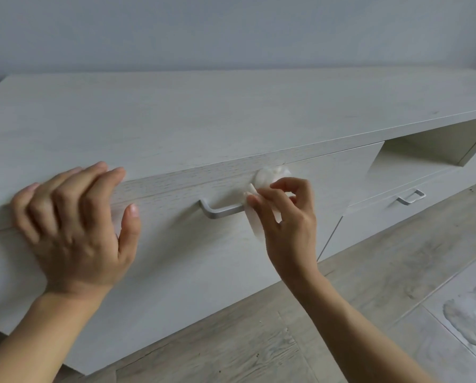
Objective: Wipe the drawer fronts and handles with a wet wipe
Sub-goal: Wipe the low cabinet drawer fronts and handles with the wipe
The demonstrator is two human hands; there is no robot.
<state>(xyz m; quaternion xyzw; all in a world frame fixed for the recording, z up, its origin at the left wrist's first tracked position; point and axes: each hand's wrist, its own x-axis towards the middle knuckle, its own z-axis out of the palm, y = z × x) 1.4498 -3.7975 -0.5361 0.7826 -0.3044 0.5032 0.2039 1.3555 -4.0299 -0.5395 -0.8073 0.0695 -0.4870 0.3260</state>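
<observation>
Pinching the wet wipe (267, 176) between thumb and fingers, the right hand (289, 225) is held at the right end of the handle (223, 211) on the large drawer front (189, 272). The left hand (73, 230) is rested, fingers spread, over the front edge of the cabinet top (203, 114). The wipe could be snagged on the handle's bend, or dropped if it is pinched loosely. Open room is offered leftward along the bar and across the front below.

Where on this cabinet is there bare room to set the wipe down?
The cabinet top is bare from the left hand on its front edge back to the wall and across to the right end. The open shelf below that end looks bare. Crowded: the right end of the near handle, where the right hand pinches the wet wipe.
</observation>
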